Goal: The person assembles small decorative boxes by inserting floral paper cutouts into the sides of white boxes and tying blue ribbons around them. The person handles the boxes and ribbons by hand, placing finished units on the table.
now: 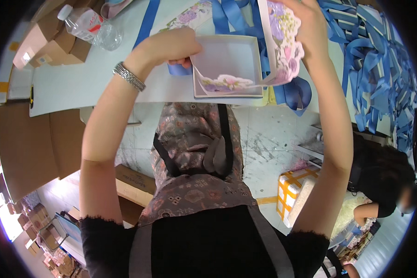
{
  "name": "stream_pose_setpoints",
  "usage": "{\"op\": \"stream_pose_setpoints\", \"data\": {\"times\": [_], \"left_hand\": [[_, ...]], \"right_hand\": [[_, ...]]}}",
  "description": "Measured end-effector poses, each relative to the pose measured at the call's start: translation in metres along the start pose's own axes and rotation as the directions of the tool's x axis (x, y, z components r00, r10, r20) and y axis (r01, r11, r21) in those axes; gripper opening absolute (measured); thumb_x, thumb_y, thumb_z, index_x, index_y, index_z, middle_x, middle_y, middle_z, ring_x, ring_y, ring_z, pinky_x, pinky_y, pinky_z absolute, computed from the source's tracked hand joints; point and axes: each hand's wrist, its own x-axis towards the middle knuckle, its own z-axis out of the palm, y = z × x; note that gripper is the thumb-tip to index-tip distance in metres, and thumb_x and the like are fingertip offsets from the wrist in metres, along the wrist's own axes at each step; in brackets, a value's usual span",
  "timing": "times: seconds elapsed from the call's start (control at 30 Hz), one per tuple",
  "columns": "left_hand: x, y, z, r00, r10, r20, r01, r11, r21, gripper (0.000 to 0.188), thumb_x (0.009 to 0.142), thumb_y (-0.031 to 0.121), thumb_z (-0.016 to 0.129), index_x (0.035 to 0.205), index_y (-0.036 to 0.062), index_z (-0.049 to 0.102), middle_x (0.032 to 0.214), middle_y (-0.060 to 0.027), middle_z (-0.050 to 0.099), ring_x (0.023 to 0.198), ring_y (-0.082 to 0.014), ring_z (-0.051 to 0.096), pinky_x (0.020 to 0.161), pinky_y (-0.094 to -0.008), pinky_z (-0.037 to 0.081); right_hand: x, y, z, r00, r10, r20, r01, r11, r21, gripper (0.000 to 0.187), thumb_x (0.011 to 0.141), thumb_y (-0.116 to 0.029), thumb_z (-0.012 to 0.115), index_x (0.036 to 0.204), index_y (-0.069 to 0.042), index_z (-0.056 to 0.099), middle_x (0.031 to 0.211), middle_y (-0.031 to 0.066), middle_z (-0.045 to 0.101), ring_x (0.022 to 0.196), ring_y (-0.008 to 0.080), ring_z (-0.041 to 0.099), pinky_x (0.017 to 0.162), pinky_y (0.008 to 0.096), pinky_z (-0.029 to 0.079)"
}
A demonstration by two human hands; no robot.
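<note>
A shallow white box [227, 58] sits open side up near the table's front edge. My left hand [178, 45] is closed at the box's left side, with its fingertips partly hidden. It pinches the end of a white paper frame with die-cut purple and pink flowers [285, 51]. One flowered side of this frame dips into the front of the box. The frame's right side stands tilted up beyond the box's right wall, and my right hand [308, 25] grips it from the outer edge. Blue ribbon [294, 95] lies under and around the box.
A heap of blue ribbons [375, 69] covers the table's right end. A plastic bottle [90, 28] lies by cardboard boxes [55, 41] at the left. Another flowered piece [190, 15] is behind the box. A person in black [380, 176] is at the right, near a taped white carton [289, 190].
</note>
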Motion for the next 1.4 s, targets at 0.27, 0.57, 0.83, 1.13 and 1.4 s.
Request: {"op": "stream_pose_setpoints", "data": {"times": [0.27,0.57,0.83,1.13,1.4], "left_hand": [[-0.009,0.003,0.013,0.987,-0.058,-0.149,0.098,0.956,0.278,0.025,0.072,0.011,0.045,0.062,-0.0027,0.064,0.049,-0.0102,0.057,0.040,-0.0180,0.055,0.038,-0.0312,0.044],[-0.014,0.001,0.029,0.951,-0.083,-0.297,0.216,0.867,0.449,0.009,0.071,0.008,0.060,0.077,0.0021,0.064,0.069,-0.0176,0.060,0.052,-0.0232,0.063,0.043,-0.0323,0.050],[-0.011,-0.037,0.048,0.720,0.583,-0.377,-0.078,0.607,0.791,0.007,0.071,0.008,0.058,0.070,0.0025,0.063,0.075,-0.0165,0.062,0.069,-0.0273,0.066,0.053,-0.0343,0.053],[-0.008,-0.020,0.059,0.742,0.289,-0.605,-0.073,0.932,0.356,0.019,0.070,0.016,0.051,0.065,0.0041,0.065,0.065,-0.0170,0.063,0.057,-0.0316,0.062,0.045,-0.0416,0.044],[0.001,-0.026,0.067,0.659,0.480,-0.580,-0.095,0.818,0.568,0.016,0.069,0.014,0.054,0.064,0.0036,0.065,0.062,-0.0152,0.063,0.053,-0.0289,0.062,0.039,-0.0398,0.042]], "right_hand": [[-0.025,-0.010,0.032,0.914,0.294,0.280,-0.328,0.941,0.079,0.055,0.075,0.003,0.047,0.129,-0.008,0.046,0.106,0.0167,0.063,0.087,0.0209,0.062,0.073,0.0268,0.047],[-0.028,-0.075,0.019,0.518,0.518,0.681,-0.654,0.753,-0.075,0.072,0.083,-0.015,0.057,0.141,-0.009,0.016,0.102,0.0157,0.059,0.089,0.0254,0.061,0.073,0.0351,0.049],[-0.045,-0.090,0.010,0.562,0.490,0.666,-0.053,0.825,-0.562,0.048,0.082,-0.006,0.051,0.130,-0.006,0.042,0.074,0.0234,0.062,0.069,0.0400,0.062,0.062,0.0462,0.048],[-0.008,-0.082,0.013,0.312,0.645,0.697,0.237,0.658,-0.715,0.046,0.079,-0.030,0.065,0.104,0.008,0.057,0.086,0.0259,0.065,0.081,0.0367,0.065,0.074,0.0449,0.052],[0.017,-0.048,0.058,0.510,0.413,0.754,0.019,0.872,-0.490,0.044,0.079,-0.029,0.067,0.111,0.000,0.057,0.095,0.0211,0.062,0.090,0.0350,0.061,0.080,0.0404,0.048]]}}
